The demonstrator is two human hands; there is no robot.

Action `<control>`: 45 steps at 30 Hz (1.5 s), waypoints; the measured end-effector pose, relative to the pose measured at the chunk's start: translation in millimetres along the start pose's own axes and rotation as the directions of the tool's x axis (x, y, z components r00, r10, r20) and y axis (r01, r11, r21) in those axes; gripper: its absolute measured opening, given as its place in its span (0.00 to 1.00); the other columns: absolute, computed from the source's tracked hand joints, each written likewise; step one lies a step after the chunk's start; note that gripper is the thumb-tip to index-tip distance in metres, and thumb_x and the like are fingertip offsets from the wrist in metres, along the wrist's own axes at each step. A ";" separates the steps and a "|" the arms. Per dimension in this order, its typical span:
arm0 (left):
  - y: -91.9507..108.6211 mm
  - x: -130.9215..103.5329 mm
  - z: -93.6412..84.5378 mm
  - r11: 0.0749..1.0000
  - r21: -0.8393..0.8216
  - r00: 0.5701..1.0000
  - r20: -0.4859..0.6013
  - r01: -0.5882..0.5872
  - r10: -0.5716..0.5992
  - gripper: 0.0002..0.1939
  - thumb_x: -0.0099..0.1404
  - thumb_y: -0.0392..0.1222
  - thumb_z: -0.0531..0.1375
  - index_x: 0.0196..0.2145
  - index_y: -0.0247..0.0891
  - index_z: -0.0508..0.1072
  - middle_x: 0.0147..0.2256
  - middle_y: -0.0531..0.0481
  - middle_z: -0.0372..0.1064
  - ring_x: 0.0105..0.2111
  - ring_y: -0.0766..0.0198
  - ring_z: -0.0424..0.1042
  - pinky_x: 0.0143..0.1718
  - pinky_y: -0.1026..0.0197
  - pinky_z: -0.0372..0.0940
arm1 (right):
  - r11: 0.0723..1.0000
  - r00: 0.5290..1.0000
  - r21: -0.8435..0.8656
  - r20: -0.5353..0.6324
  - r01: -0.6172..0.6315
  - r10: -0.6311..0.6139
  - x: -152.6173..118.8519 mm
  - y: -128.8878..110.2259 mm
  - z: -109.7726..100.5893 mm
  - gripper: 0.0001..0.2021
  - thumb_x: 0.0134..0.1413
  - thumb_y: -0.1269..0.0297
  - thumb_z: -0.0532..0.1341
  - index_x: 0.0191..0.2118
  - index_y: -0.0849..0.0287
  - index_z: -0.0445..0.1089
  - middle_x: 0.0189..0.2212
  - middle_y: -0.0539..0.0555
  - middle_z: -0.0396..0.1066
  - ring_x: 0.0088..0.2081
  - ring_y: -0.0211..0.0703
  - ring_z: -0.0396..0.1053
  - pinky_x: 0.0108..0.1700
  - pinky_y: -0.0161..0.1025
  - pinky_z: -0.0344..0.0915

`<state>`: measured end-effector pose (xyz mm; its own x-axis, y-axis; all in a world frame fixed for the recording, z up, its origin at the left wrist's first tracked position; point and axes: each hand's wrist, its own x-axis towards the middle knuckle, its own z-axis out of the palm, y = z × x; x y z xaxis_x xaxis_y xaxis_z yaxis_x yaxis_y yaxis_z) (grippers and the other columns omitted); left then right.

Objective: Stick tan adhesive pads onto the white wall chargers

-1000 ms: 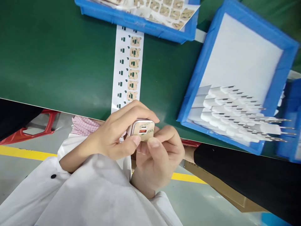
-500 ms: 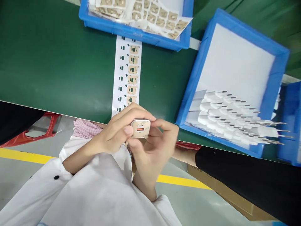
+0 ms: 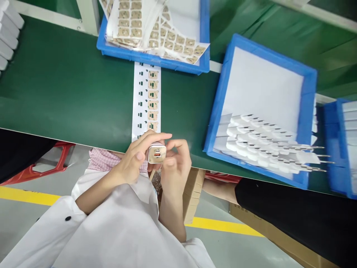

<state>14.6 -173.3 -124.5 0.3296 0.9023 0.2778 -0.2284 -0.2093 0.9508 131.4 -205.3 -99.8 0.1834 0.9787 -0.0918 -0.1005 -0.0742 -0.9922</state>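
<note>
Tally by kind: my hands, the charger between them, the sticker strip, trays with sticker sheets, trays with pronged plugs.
Hands: 2 (left hand, right hand)
Charger: 1
Sticker strip: 1
Sticker-sheet tray: 1
Pronged-plug tray: 1
Total: 6

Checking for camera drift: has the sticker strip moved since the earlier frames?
No: against the near edge of the blue tray, the strip sits as before, same beige stickers showing; only the view shifted.

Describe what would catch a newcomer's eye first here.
Probably the slanted blue plastic tray at right, with white plastic plug pieces bristling with metal prongs. Next, near the centre, a small white block with a tan face sits between the bare left hand and right hand. Just beyond them, a white strip bearing tan stickers crosses the green tabletop.
</note>
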 end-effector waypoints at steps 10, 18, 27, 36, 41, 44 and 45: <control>-1.3 -2.7 -4.2 0.993 0.114 0.999 0.010 -0.043 0.042 0.35 0.74 0.65 0.39 0.57 0.42 0.73 0.45 0.43 0.72 0.41 0.55 0.72 0.45 0.53 0.68 | 0.995 0.998 -0.075 0.013 -0.060 0.061 1.0 -6.6 2.3 0.20 0.68 0.45 0.54 0.30 0.53 0.57 0.17 0.40 0.56 0.15 0.30 0.53 0.18 0.30 0.56; 1.4 1.6 1.8 0.942 0.296 0.987 0.085 -0.155 0.136 0.37 0.73 0.68 0.37 0.58 0.40 0.70 0.42 0.43 0.72 0.41 0.54 0.71 0.46 0.52 0.65 | 0.976 0.999 -0.213 -0.016 -0.050 0.048 6.2 -7.7 -3.5 0.24 0.57 0.45 0.65 0.27 0.53 0.51 0.19 0.39 0.48 0.20 0.29 0.49 0.21 0.30 0.49; -0.2 0.3 4.4 0.971 0.217 0.990 -0.076 -0.100 0.119 0.23 0.70 0.62 0.56 0.45 0.40 0.76 0.37 0.47 0.72 0.38 0.58 0.71 0.41 0.58 0.67 | 0.916 0.976 0.342 0.120 -0.210 0.179 13.2 9.6 -6.1 0.25 0.56 0.38 0.63 0.26 0.54 0.59 0.12 0.40 0.58 0.14 0.32 0.54 0.20 0.32 0.57; -3.9 5.6 14.2 0.977 0.207 0.999 -0.001 -0.040 0.041 0.20 0.75 0.52 0.51 0.39 0.43 0.80 0.43 0.47 0.78 0.45 0.54 0.76 0.57 0.48 0.67 | 0.890 0.970 0.391 0.150 -0.237 0.193 3.2 31.4 -22.9 0.32 0.43 0.28 0.65 0.27 0.57 0.69 0.21 0.49 0.69 0.24 0.39 0.69 0.25 0.35 0.65; -10.9 16.7 28.2 0.938 0.324 0.967 0.252 -0.125 0.042 0.19 0.76 0.44 0.51 0.60 0.54 0.72 0.61 0.53 0.71 0.65 0.53 0.66 0.75 0.36 0.36 | 0.838 0.973 0.496 0.140 -0.228 0.182 -4.2 27.7 -39.7 0.30 0.46 0.31 0.66 0.39 0.56 0.73 0.29 0.52 0.74 0.33 0.44 0.74 0.33 0.39 0.71; -11.6 19.9 33.4 0.923 0.385 0.957 0.272 -0.016 -0.097 0.21 0.76 0.47 0.52 0.63 0.60 0.68 0.67 0.55 0.63 0.69 0.50 0.59 0.74 0.32 0.36 | 0.779 0.987 0.607 0.065 -0.156 0.147 -2.0 24.2 -58.7 0.26 0.45 0.43 0.73 0.45 0.54 0.72 0.33 0.52 0.76 0.34 0.45 0.75 0.38 0.42 0.73; -11.4 19.2 32.9 0.919 0.392 0.956 0.248 0.050 -0.158 0.20 0.75 0.49 0.52 0.62 0.61 0.69 0.67 0.55 0.62 0.70 0.48 0.58 0.74 0.30 0.39 | 0.772 0.991 0.625 0.025 -0.119 0.133 -0.7 22.6 -68.0 0.26 0.44 0.47 0.74 0.46 0.54 0.71 0.33 0.53 0.76 0.34 0.45 0.76 0.39 0.44 0.74</control>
<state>53.7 -165.9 -125.5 0.5786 0.8018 0.1494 0.1658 -0.2950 0.9410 195.5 -220.7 -127.9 0.1442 0.9646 -0.2207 -0.7104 -0.0543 -0.7017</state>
